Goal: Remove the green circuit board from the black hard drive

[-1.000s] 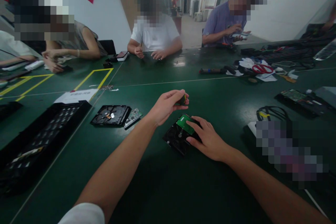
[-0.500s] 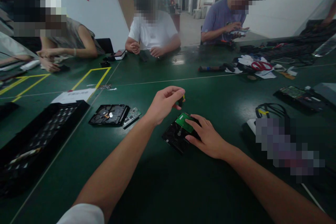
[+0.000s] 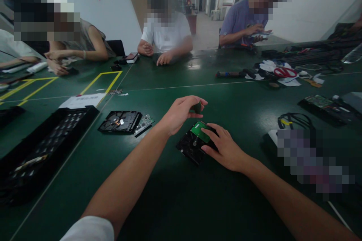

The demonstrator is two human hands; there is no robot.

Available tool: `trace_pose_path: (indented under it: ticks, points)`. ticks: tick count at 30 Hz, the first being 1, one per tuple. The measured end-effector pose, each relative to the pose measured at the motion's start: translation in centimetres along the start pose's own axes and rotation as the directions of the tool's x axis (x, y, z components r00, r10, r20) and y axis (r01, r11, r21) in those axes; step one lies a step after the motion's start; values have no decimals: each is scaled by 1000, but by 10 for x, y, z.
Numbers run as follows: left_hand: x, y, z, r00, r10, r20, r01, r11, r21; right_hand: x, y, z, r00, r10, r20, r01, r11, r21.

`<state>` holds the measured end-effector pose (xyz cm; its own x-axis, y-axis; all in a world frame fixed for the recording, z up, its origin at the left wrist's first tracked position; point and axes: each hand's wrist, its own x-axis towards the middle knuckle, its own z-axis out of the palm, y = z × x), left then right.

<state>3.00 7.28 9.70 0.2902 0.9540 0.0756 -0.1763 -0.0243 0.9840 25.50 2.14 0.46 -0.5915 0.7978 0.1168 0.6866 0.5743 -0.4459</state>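
Note:
A black hard drive (image 3: 190,147) with a green circuit board (image 3: 200,131) on its upper face lies on the table in front of me. My right hand (image 3: 223,145) holds it at its right side, the index finger on the board and the thumb lower down. Just above the drive's far edge is my left hand (image 3: 183,113), its fingers curved around a small dark handle (image 3: 198,107), which looks like a screwdriver. Its lower end is hidden, so I cannot tell whether it touches the drive.
Left of the drive lie an opened hard drive (image 3: 118,122) and a loose circuit board (image 3: 144,124). A long black tray (image 3: 53,147) stands farther left. On the right are a coiled black cable (image 3: 295,118) and another drive (image 3: 322,107). Several people sit across the green table (image 3: 158,86).
My left fingers have straightened and turned around the dark handle; its yellow part no longer shows. My right hand keeps its place on the hard drive. The whole view has shifted slightly.

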Motion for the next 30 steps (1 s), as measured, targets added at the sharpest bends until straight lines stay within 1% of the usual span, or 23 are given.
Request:
trace_pose_path:
  ticks: [3, 6, 11, 18, 21, 26, 30]
  points:
    - [3, -2, -3, 998, 6, -60, -5, 1000, 10, 0, 0, -1, 1000, 8, 9, -8, 1000, 3]
    - [5, -5, -5, 995, -12, -97, 9, 999, -34, 1, 1, -2, 1000, 17, 20, -17, 1000, 5]
    - [7, -8, -4, 998, -34, -60, 31, 998, -63, 2, 0, -1, 1000, -16, -5, 16, 1000, -3]
    - [8, -6, -7, 1000, 8, -17, -9, 1000, -14, 1, -1, -2, 1000, -4, -5, 4, 1000, 5]
    - [7, -6, -7, 1000, 9, -24, -9, 1000, 15, 1, -1, -3, 1000, -3, 2, 3, 1000, 6]
    - [6, -7, -3, 999, 3, -49, -4, 1000, -3, 1, 0, -2, 1000, -5, 5, 5, 1000, 1]
    - [6, -8, -2, 999, 18, -28, -18, 1000, -1, 2, 0, -2, 1000, -12, -7, 12, 1000, 0]
